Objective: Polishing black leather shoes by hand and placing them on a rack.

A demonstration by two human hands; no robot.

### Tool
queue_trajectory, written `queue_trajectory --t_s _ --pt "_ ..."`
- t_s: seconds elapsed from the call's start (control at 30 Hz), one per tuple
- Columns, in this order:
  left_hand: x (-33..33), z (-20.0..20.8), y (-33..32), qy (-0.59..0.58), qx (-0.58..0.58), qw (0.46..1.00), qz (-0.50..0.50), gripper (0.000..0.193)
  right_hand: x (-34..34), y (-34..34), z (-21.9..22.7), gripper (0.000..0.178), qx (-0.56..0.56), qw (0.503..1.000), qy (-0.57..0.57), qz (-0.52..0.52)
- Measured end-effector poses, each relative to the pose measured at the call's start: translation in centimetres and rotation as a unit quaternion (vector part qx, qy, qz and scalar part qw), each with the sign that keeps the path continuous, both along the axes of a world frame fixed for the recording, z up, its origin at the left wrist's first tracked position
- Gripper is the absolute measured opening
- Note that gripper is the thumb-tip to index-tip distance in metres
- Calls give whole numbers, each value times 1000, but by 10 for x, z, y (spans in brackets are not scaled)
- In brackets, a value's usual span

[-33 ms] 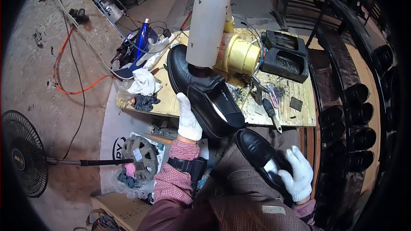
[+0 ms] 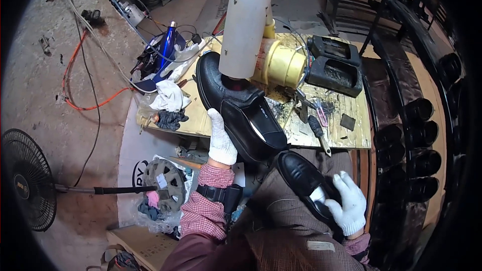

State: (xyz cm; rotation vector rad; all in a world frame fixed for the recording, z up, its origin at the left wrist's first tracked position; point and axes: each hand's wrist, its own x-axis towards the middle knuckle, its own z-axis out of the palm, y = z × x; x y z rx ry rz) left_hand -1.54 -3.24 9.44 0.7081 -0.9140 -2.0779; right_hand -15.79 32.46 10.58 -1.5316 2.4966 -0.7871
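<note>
My left hand (image 2: pixel 222 138), in a white knitted glove, grips a black leather loafer (image 2: pixel 258 138) by its near left side. The loafer's toe lies under the lower end of a pale upright pipe (image 2: pixel 243 27), with a reddish glow at the pipe's mouth. A second black loafer (image 2: pixel 300 170) rests on my lap. Beside its heel end is my gloved right hand (image 2: pixel 349 205), fingers spread and thumb at the shoe's opening. Whether the thumb presses on the shoe is hard to tell.
A yellow pipe fitting (image 2: pixel 283 62), a black two-hollow tray (image 2: pixel 334 65), a brush (image 2: pixel 319 133) and pink cutter (image 2: pixel 321 114) are on the worktable. Shoe racks (image 2: pixel 422 145) stand right. A fan (image 2: pixel 27 180) is left; a blue bottle (image 2: pixel 167 45) and cloths (image 2: pixel 170 95) lie far left.
</note>
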Motion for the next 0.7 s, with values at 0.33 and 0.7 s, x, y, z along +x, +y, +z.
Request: queue_trajectory --t_s 0.33,0.7 --pt "23 -39 23 89 47 995 -20 101 -1 -9 -15 76 251 965 -62 -39" --pt "-4 -62 -27 256 190 942 -107 113 -11 -16 -36 53 314 949 8 -37"
